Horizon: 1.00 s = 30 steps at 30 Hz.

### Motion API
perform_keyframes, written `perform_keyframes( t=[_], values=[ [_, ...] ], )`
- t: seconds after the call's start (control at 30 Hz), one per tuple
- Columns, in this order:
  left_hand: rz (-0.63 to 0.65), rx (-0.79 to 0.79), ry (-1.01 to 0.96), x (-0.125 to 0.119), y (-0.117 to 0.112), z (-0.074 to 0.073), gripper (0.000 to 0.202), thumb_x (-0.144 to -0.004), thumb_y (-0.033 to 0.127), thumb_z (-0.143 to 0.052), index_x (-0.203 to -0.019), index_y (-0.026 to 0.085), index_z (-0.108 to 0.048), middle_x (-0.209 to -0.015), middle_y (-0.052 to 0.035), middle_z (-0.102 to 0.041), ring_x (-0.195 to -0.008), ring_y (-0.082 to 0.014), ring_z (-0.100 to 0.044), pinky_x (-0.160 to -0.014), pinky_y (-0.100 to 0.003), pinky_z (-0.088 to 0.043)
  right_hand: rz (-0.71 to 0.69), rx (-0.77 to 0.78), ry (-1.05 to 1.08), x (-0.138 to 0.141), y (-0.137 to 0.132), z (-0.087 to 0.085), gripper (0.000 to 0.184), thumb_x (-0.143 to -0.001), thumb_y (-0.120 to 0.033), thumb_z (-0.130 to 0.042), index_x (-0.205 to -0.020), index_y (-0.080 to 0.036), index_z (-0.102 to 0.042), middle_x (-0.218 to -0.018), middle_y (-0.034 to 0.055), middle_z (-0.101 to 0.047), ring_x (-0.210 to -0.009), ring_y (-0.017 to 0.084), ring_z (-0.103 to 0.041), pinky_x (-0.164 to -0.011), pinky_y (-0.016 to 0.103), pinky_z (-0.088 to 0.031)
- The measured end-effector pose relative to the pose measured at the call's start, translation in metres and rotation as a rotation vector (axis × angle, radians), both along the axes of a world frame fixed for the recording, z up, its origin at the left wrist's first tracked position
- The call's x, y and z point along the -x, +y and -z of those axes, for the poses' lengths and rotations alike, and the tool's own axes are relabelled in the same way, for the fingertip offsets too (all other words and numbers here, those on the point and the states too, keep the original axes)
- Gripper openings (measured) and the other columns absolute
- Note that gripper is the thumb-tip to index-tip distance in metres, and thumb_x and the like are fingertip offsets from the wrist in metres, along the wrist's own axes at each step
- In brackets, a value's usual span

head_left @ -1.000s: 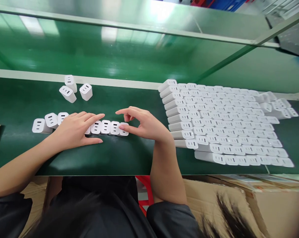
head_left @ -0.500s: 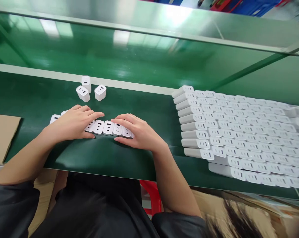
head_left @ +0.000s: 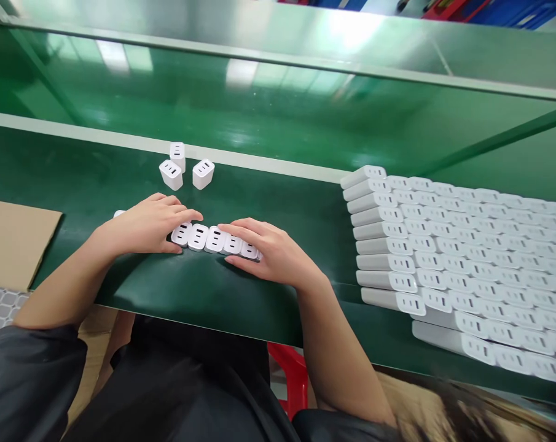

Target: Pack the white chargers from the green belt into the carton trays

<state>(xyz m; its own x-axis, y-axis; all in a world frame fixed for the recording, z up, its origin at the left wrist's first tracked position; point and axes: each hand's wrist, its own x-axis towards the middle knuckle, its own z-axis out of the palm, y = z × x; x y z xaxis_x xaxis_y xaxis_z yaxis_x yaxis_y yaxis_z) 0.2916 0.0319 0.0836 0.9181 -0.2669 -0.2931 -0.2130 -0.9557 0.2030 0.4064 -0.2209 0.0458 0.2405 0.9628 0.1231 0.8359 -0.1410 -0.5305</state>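
Several white USB chargers (head_left: 198, 237) stand side by side in a short row on the green bench, port faces up. My left hand (head_left: 151, 224) lies over the left part of the row, thumb on the near side and fingers on the far side. A bit of one white charger (head_left: 119, 213) shows beyond that hand's back. My right hand (head_left: 266, 248) grips the right end the same way, fingers over the far edge and thumb along the near one. The chargers under both palms are hidden. Three loose chargers (head_left: 203, 174) stand behind the row.
A large block of chargers (head_left: 407, 264) in tight rows covers the bench on the right. At the left lies a cardboard sheet (head_left: 19, 242). A pale ledge (head_left: 268, 162) and a green panel (head_left: 259, 116) bound the back. Below shows a red stool (head_left: 293, 374).
The view has shifted, so the bench things appear further right. Less of the chargers shows beyond my left hand at the row's left end. Both hands stay on the row.
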Motion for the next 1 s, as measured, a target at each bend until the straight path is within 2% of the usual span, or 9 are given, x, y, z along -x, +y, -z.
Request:
perform_keyframes(
  t=[0.23, 0.47, 0.8, 1.0],
  values=[
    [-0.003, 0.042, 0.057, -0.003, 0.006, -0.002, 0.044, -0.082, 0.045, -0.059, -0.123, 0.029, -0.058, -0.117, -0.0023, -0.067, -0.105, -0.0227, -0.058, -0.089, -0.032, -0.039, 0.002, 0.005, -0.002, 0.000, 0.000, 0.001, 0.046, -0.096, -0.041, -0.054, -0.139, -0.025, -0.049, -0.127, 0.0091, -0.059, -0.106, 0.027, -0.060, -0.090, 0.042, -0.051],
    [-0.028, 0.011, 0.068, -0.002, 0.009, -0.005, 0.050, -0.082, 0.049, -0.061, -0.128, 0.031, -0.055, -0.125, -0.0044, -0.062, -0.104, -0.0236, -0.059, -0.085, -0.031, -0.042, 0.033, -0.034, 0.074, -0.005, -0.007, -0.004, 0.056, -0.091, -0.048, -0.060, -0.141, -0.027, -0.045, -0.131, 0.0084, -0.057, -0.110, 0.027, -0.059, -0.091, 0.041, -0.052],
    [-0.050, 0.068, 0.099, -0.003, 0.010, -0.005, 0.043, -0.083, 0.049, -0.060, -0.123, 0.032, -0.058, -0.116, -0.0012, -0.065, -0.101, -0.0215, -0.060, -0.077, -0.027, -0.042, 0.045, 0.006, 0.052, -0.001, 0.001, 0.005, 0.046, -0.095, -0.044, -0.054, -0.137, -0.025, -0.050, -0.125, 0.0086, -0.061, -0.102, 0.026, -0.061, -0.086, 0.040, -0.052],
    [-0.075, 0.084, 0.150, -0.001, 0.013, -0.005, 0.045, -0.083, 0.041, -0.059, -0.126, 0.029, -0.056, -0.119, -0.0027, -0.063, -0.101, -0.0210, -0.061, -0.076, -0.026, -0.043, 0.089, -0.111, 0.078, 0.006, 0.009, 0.009, 0.047, -0.095, -0.046, -0.056, -0.136, -0.023, -0.050, -0.124, 0.0095, -0.061, -0.103, 0.026, -0.061, -0.085, 0.039, -0.053]
  ],
)
